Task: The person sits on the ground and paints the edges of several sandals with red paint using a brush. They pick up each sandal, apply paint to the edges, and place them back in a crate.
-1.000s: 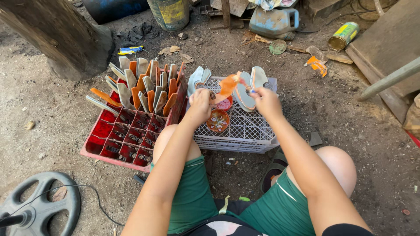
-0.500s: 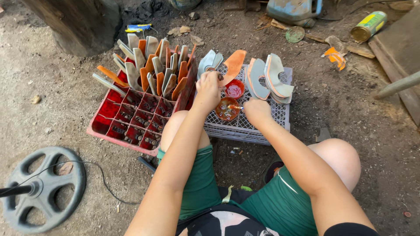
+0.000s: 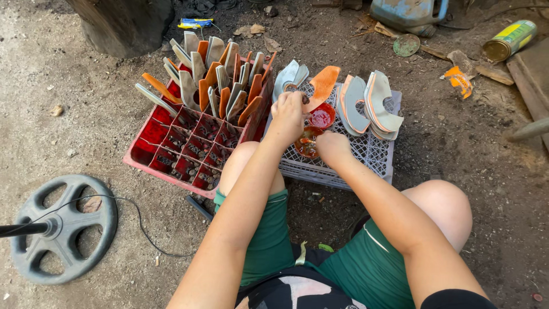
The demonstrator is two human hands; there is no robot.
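Bare dirt ground carries a grey crate (image 3: 377, 166) and a red crate (image 3: 154, 154) of upright curved pieces. Left hand (image 3: 287, 117) has its fingers pinched on an orange piece (image 3: 322, 86) over the grey crate, beside a red cup (image 3: 321, 118). Right hand (image 3: 333, 149) rests by a glue tin (image 3: 307, 142); I cannot tell how its fingers lie. That piece looks light, thin, bendy and possibly tacky, so edges seem safest to grip.

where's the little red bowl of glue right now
In the head view the small red bowl sits on top of the grey mesh crate, just right of the left hand and beside the orange-coated piece that hand holds.
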